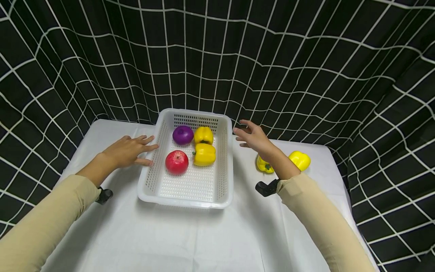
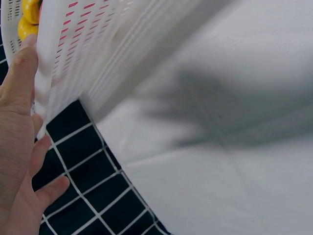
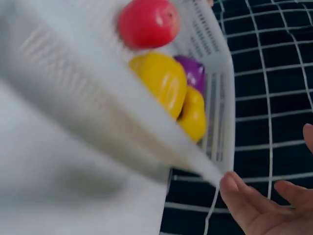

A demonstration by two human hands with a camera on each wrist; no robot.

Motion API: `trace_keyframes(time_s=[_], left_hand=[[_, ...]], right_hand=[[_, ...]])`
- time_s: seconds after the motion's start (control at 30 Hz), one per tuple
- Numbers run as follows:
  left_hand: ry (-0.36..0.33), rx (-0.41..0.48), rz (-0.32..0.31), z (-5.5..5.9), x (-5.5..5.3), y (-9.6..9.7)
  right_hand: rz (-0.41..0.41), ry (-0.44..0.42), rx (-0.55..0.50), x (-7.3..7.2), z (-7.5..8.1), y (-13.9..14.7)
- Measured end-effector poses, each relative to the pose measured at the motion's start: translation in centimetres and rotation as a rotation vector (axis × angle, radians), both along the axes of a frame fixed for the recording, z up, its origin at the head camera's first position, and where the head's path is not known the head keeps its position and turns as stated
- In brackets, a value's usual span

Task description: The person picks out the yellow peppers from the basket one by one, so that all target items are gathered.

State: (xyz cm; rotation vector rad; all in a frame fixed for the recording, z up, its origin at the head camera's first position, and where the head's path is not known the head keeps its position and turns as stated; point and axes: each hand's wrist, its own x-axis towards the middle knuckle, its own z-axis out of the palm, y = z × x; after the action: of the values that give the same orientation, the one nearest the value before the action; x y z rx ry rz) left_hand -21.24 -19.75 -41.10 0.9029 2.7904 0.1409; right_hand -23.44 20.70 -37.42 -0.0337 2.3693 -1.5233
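Observation:
A white plastic basket [image 1: 186,203] with slotted walls holds a red round fruit [image 1: 176,162], a purple round vegetable [image 1: 182,135] and two yellow bell peppers, one at the back [image 1: 204,135] and one in front of it [image 1: 205,154]. At the basket's left rim, my left hand [image 1: 127,151] has its fingers spread, with the tips over or against the rim. My right hand [image 1: 254,139] is by the right rim, fingers loosely extended and gripping nothing. In the right wrist view its thumb tip [image 3: 229,183] appears at the rim; whether it touches I cannot tell.
Right of the basket, two more yellow bell peppers lie on the white-covered table [image 1: 204,241]: one partly behind my right forearm [image 1: 264,165], the other beyond it [image 1: 300,161]. Black curtains [image 1: 204,56] with a white grid surround the table's back and sides.

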Motion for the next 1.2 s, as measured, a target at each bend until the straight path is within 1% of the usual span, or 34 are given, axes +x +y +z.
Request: trace_keyframes(time_s=[0.07, 0.13, 0.23, 0.33, 0.43, 0.57, 0.67, 0.87, 0.97, 1.07, 1.2], left_hand=[[0.001, 0.0, 0.0, 0.0, 0.0, 0.0], [-0.001, 0.002, 0.0, 0.0, 0.0, 0.0], [-0.001, 0.003, -0.003, 0.0, 0.0, -0.1], [-0.004, 0.006, -0.008, 0.0, 0.0, -0.1], [-0.001, 0.012, -0.017, 0.0, 0.0, -0.3], [0.001, 0.02, -0.017, -0.1, -0.1, -0.3], [-0.008, 0.023, -0.012, -0.2, -0.1, -0.4], [-0.004, 0.025, -0.014, -0.1, 0.0, -0.3], [-0.004, 0.021, -0.011, 0.0, 0.0, -0.3], [-0.003, 0.024, -0.012, -0.1, 0.0, -0.4], [-0.008, 0.03, -0.01, -0.3, 0.0, -0.4]], right_hand=[[-0.001, -0.062, -0.074, -0.1, 0.1, -1.0], [0.007, -0.111, -0.109, -0.2, 0.1, -2.0], [0.021, -0.181, -0.132, -0.3, -0.1, -3.2], [0.056, -0.255, -0.129, -0.4, -0.5, -4.1], [0.089, -0.329, -0.155, -0.4, -1.0, -4.7], [0.083, -0.405, -0.209, -0.4, -1.7, -5.5], [0.069, -0.432, -0.217, -0.3, -2.1, -6.1], [0.055, -0.439, -0.181, -0.1, -2.2, -7.0], [0.049, -0.439, -0.14, -0.2, -2.4, -7.5], [0.029, -0.437, -0.076, -0.3, -2.8, -8.0], [-0.004, -0.46, -0.026, -0.1, -3.6, -8.7]])
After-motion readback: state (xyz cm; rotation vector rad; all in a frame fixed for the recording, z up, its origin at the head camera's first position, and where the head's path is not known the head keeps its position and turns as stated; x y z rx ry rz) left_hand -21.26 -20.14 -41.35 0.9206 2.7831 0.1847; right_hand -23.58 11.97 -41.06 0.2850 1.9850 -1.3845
